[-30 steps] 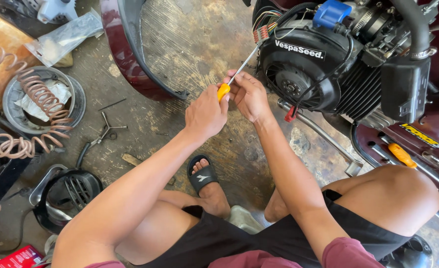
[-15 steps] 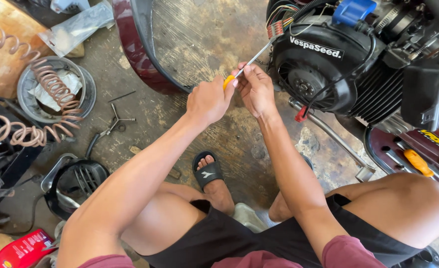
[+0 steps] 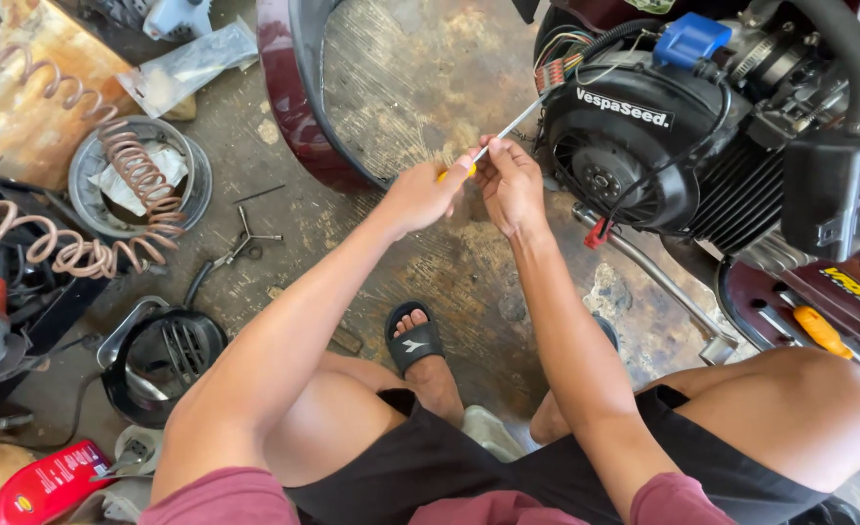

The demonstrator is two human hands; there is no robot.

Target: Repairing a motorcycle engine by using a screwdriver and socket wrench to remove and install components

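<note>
Upper left of the frame: coiled hose point(image 3: 109, 209) dropped across a metal dish point(image 3: 189, 175), within reach. Centre: left hand point(image 3: 420, 194) clenched on screwdriver point(image 3: 503, 131) handle for pressure; right hand point(image 3: 510, 185) pinching the shaft, steadying the tip toward the wire plug point(image 3: 550, 75) on the black engine point(image 3: 634, 146), upper right.

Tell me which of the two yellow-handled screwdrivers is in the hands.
The screwdriver by the black engine cover, gripped by both hands; the other screwdriver lies untouched on the maroon panel at right.
</note>
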